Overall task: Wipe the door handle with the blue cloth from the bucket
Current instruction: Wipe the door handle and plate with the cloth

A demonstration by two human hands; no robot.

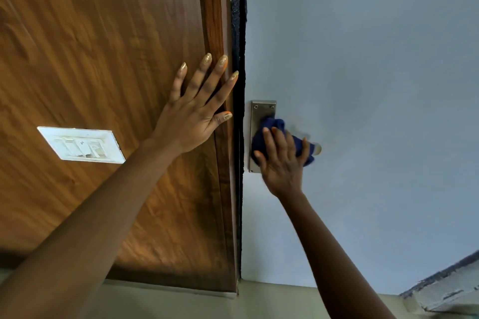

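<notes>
A dark blue cloth is bunched over the metal door handle on the pale grey door. Only the handle's tip shows past the cloth. My right hand grips the cloth and presses it around the handle, in front of the steel backplate. My left hand lies flat with fingers spread on the brown wooden panel, beside the door's dark edge. The bucket is out of sight.
A white switch plate is set in the wooden panel at the left. A black seal strip runs between panel and door. Beige floor shows at the bottom, with a pale ledge at the lower right.
</notes>
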